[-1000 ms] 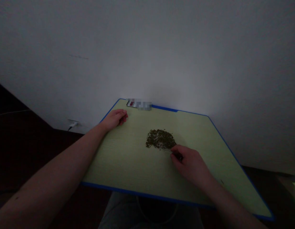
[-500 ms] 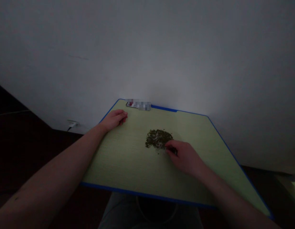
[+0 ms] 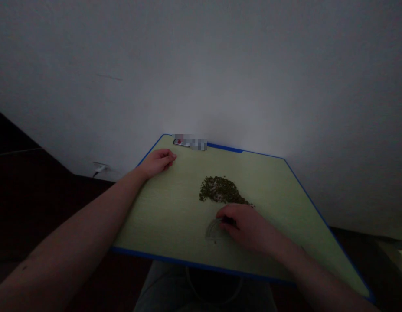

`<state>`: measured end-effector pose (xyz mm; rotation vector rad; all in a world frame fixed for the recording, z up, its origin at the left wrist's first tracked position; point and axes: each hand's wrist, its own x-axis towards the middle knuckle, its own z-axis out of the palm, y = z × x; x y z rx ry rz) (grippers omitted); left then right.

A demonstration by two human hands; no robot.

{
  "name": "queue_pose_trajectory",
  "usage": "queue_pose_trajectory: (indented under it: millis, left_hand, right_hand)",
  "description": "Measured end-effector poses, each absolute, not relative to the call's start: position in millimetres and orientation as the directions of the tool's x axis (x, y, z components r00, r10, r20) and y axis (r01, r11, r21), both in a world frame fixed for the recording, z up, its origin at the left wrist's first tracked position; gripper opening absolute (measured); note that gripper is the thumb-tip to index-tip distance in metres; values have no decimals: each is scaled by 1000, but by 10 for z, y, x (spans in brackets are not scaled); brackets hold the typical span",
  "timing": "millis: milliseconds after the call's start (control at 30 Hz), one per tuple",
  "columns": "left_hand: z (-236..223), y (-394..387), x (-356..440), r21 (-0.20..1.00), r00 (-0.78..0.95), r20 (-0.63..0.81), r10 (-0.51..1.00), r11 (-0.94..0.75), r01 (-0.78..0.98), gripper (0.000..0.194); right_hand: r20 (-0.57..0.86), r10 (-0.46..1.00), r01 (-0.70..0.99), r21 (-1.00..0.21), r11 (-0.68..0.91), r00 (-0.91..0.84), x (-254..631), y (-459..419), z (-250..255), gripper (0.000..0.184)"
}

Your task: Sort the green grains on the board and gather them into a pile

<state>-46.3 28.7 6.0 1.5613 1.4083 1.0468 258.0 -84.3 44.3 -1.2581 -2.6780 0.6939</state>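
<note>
My right hand [image 3: 243,223] pinches a clear plastic protractor [image 3: 213,232], its curved edge to the left, low over the tabletop. A single small bean-like grain [image 3: 215,242] shows at the protractor's near side. Just beyond the hand lies a loose pile of small dark green grains, like mung beans [image 3: 220,189], with a thin tail trailing to the right behind my knuckles. My left hand [image 3: 159,162] rests on the left part of the table, fingers curled in, nothing visible in them.
The pale green folding table [image 3: 161,216] has a blue rim and stands against a grey wall [image 3: 201,78]. A phone [image 3: 181,142], partly pixelated, lies at its back edge. Below the near edge, a dark round container [image 3: 214,288] sits between my legs. A plug [image 3: 99,169] is in the wall at left.
My right hand has drawn the protractor from the pile's near edge toward me. One grain now sits nearer the front edge. My left hand has stayed in place.
</note>
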Motion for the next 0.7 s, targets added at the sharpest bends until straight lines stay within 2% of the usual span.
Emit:
queue_pose_trajectory:
  millis: [367, 567, 700]
  left_hand:
    - [-2, 335, -501, 893, 67, 83, 994, -104, 439, 28]
    - [11, 302, -477, 860, 71, 87, 994, -111, 499, 28]
    - [1, 302, -481, 848, 59, 104, 993, -120, 517, 28]
  right_hand:
    - [-128, 765, 674, -578, 460, -632, 2697, -1052, 401, 17]
    - [-62, 776, 662, -566, 491, -628, 2649, -997, 380, 17]
    - [-53, 726, 625, -554, 550, -686, 2527, -932, 397, 18]
